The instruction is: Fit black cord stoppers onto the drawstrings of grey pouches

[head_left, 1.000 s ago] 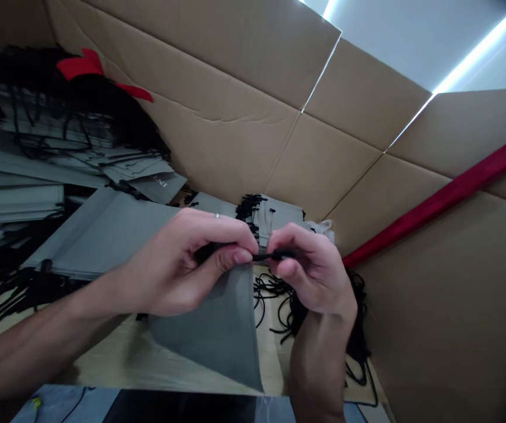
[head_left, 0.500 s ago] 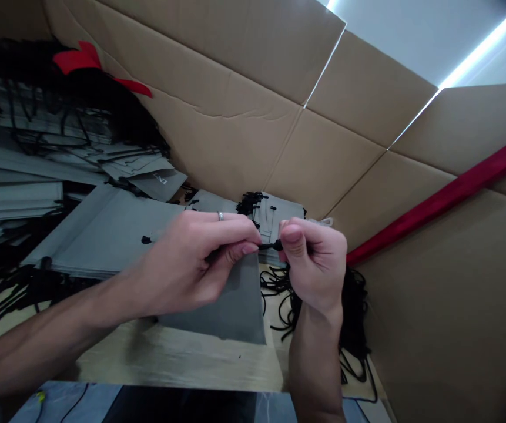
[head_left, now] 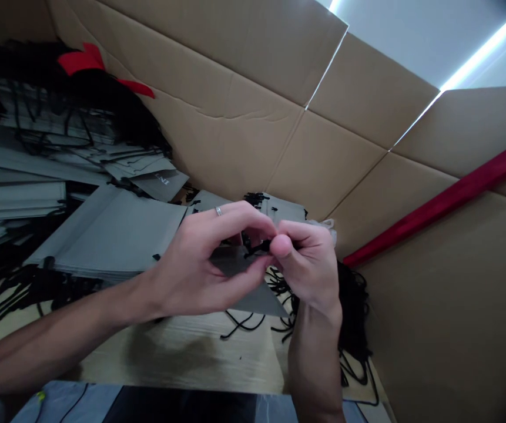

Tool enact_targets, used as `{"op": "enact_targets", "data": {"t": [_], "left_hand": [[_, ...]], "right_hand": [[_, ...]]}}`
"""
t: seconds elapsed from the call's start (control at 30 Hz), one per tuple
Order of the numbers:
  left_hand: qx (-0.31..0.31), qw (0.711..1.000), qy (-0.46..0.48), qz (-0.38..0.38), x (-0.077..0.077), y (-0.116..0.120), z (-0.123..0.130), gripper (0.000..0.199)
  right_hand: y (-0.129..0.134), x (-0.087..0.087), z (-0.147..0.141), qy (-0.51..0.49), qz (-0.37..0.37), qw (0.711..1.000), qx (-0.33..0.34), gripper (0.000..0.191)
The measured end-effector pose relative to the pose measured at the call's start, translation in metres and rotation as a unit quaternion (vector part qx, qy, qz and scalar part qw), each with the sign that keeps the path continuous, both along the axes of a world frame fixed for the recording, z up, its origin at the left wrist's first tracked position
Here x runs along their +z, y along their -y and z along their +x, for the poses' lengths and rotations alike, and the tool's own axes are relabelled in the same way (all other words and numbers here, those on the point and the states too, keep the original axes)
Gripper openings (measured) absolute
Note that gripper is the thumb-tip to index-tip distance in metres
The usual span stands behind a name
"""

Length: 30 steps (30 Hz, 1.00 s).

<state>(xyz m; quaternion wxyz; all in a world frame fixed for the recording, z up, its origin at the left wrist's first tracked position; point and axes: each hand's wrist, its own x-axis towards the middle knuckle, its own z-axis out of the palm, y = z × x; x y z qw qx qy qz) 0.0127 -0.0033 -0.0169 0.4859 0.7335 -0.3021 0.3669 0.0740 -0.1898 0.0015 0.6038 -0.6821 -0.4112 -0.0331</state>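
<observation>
A short piece of black cord point(head_left: 258, 249) shows between my hands, dark and partly covered by the fingers. My right hand point(head_left: 310, 267) is closed on it, with thumb and index finger pinched together. The thumb and index finger of my left hand point(head_left: 208, 264), which wears a ring, curve around the cord and meet at the right fingertips. Just behind and under the fingers is a grey flat sheet or bag point(head_left: 253, 299), tilted. Loose black cord ends point(head_left: 244, 326) hang out below it. Whether the cord is tied to the grey piece is hidden.
Stacked grey pieces point(head_left: 116, 229) with black cords lie at left, under a darker pile with a red strip point(head_left: 86, 59). A bundle of black cords point(head_left: 354, 311) lies right of my wrist. Cardboard walls point(head_left: 235, 88) enclose the table point(head_left: 182, 352); a dark red band point(head_left: 446, 202) crosses the right one.
My left fingertips have moved right and come together with the right fingertips. The grey piece has shifted right and tilted, and loose cord ends now show below it.
</observation>
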Motion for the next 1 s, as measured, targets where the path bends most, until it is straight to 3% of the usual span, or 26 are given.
{"op": "enact_targets", "data": {"t": [0.2, 0.43, 0.57, 0.73, 0.87, 1.0], "left_hand": [[-0.070, 0.993, -0.065, -0.065, 0.003, 0.002, 0.000, 0.021], [-0.132, 0.981, -0.101, -0.103, 0.003, 0.000, 0.001, 0.019], [-0.134, 0.980, -0.106, -0.106, 0.004, 0.000, 0.000, 0.019], [-0.122, 0.981, -0.123, -0.092, 0.010, -0.005, 0.001, 0.018], [-0.145, 0.969, -0.200, -0.011, 0.015, -0.014, 0.003, 0.005], [-0.111, 0.964, -0.238, 0.037, 0.017, -0.020, 0.000, 0.023]], "right_hand": [[-0.002, 0.000, 0.001, -0.050, -0.007, 0.997, 0.052, 0.073], [-0.005, -0.008, -0.001, -0.072, 0.020, 0.991, 0.106, 0.063], [-0.005, -0.012, 0.002, -0.076, 0.040, 0.989, 0.118, 0.061], [0.003, -0.006, 0.004, -0.051, 0.023, 0.996, 0.065, 0.062], [0.013, -0.004, 0.002, -0.002, 0.014, 1.000, 0.004, 0.061], [0.021, -0.002, 0.001, 0.045, -0.008, 0.997, -0.054, 0.061]]}}
